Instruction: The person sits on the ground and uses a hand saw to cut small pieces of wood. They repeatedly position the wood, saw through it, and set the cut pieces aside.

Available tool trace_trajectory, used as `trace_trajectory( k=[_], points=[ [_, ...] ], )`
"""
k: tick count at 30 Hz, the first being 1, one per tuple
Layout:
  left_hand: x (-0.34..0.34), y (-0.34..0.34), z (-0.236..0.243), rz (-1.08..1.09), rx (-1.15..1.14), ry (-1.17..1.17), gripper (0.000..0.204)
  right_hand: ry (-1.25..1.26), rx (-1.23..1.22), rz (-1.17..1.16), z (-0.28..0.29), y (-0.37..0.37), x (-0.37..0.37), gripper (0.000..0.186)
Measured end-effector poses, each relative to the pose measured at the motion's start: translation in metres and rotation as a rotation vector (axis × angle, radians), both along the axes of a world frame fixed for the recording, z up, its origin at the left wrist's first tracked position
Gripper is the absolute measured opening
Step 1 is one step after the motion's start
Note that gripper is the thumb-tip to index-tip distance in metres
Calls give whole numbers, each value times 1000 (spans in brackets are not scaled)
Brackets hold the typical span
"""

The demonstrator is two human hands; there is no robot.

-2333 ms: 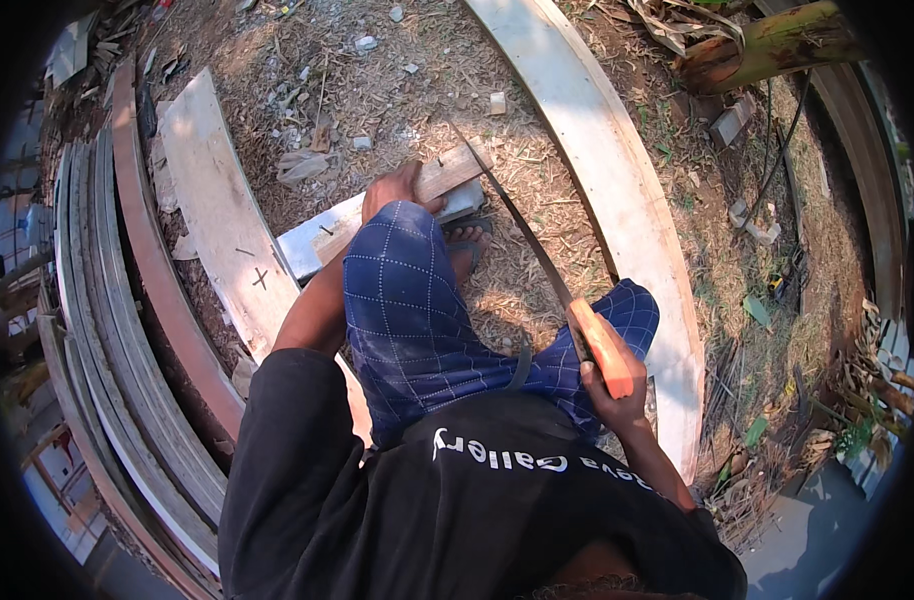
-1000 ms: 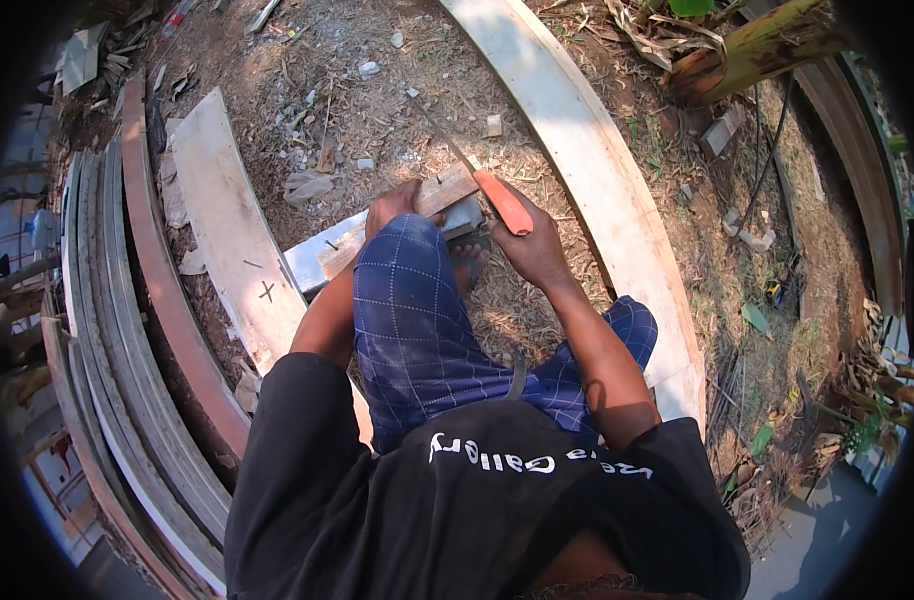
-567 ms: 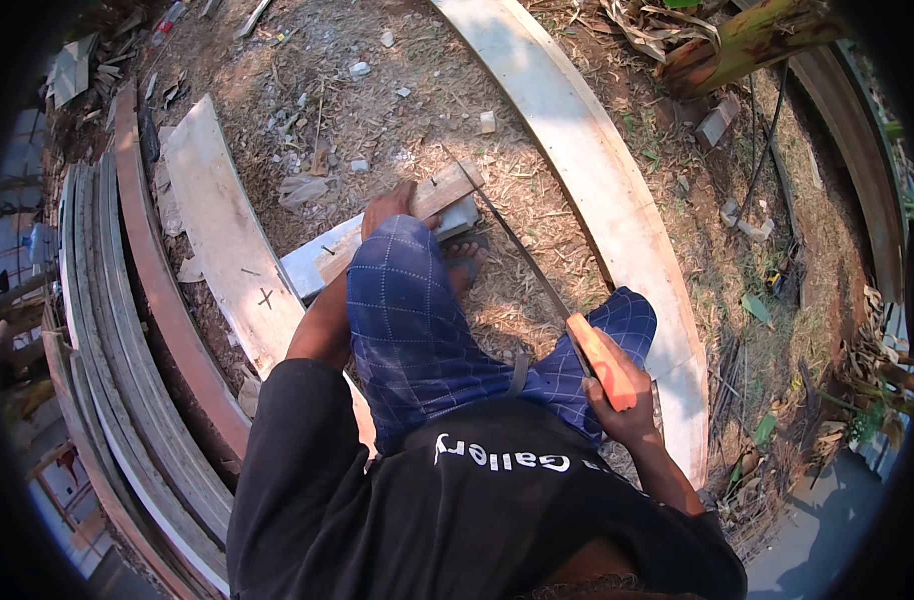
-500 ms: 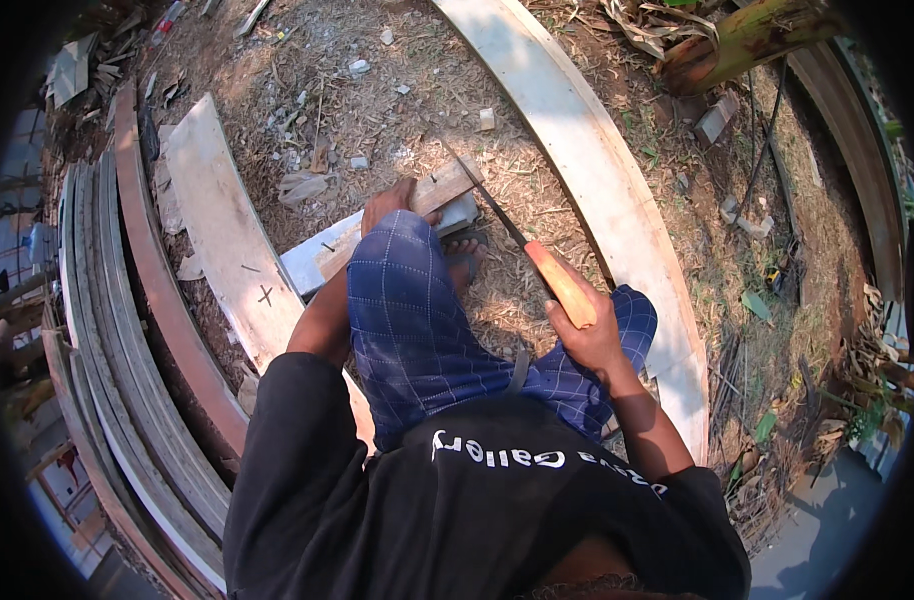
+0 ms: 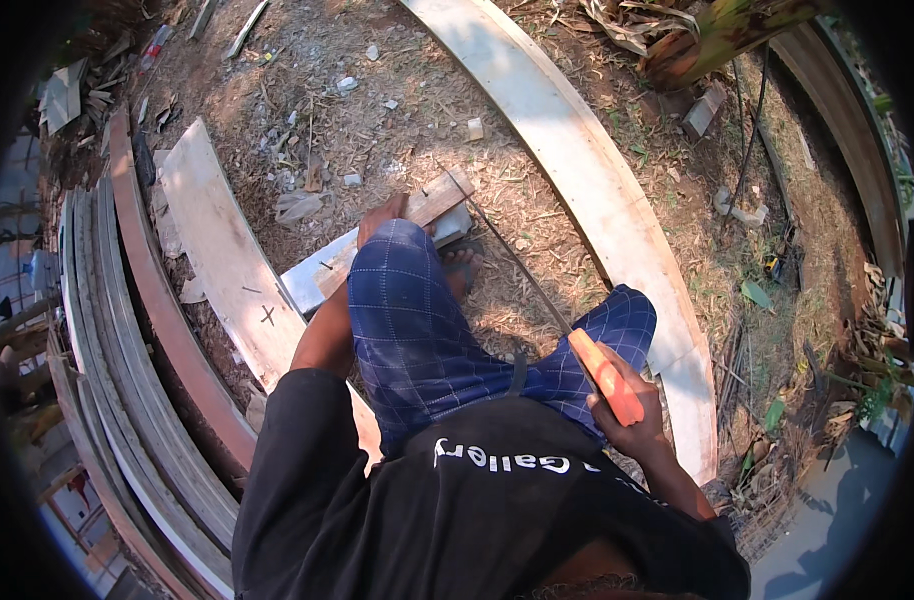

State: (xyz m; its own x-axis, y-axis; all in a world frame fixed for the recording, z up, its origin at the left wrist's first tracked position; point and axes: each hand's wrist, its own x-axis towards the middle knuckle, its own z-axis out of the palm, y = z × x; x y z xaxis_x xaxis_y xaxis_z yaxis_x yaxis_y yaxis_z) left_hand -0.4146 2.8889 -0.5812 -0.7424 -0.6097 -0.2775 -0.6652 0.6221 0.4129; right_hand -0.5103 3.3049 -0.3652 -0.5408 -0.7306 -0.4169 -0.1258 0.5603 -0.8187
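My right hand [image 5: 632, 415] is wrapped round the orange wooden handle of a handsaw [image 5: 607, 378], drawn back beside my right knee. The saw's thin dark blade slants up and left, its far end lying across the end of a short wooden board [image 5: 439, 200]. Nails stick up from this board. It lies over a pale, flat-faced block [image 5: 307, 278] near my foot. Past my left knee, my left hand [image 5: 382, 216] is closed on the board and holds it down; the knee hides part of the hand and the board's middle.
A long pale plank [image 5: 577, 130] runs along my right side. On my left lie a wide plank with a cross mark [image 5: 217, 220], a reddish board [image 5: 147, 240] and several stacked grey boards [image 5: 112, 330]. Wood chips and small rubble litter the ground.
My right hand has pulled the saw back toward me and to the right, so more blade lies on my side of the board. My left hand stays on the board.
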Motion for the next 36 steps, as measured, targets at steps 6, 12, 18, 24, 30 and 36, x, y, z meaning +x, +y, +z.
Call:
trace_trajectory(
  k=[6,12,18,24,30,36],
  points=[
    [-17,5,-6,-59,-3,154,66,44,-220,-89,-124,-187,-57,58],
    [-5,8,5,0,-43,70,60,-4,-184,-98,-73,-81,-22,64],
    [-4,-1,6,-58,12,79,59,2,-57,-90,-5,6,6,61],
    [-23,6,0,63,20,21,66,111,-204,-67,-111,-177,-64,61],
    [18,-14,-72,-220,-217,211,77,6,-244,-22,-85,-97,-30,67],
    [-1,5,-14,-151,3,-8,79,-12,17,-68,-6,-1,14,67]
  ],
)
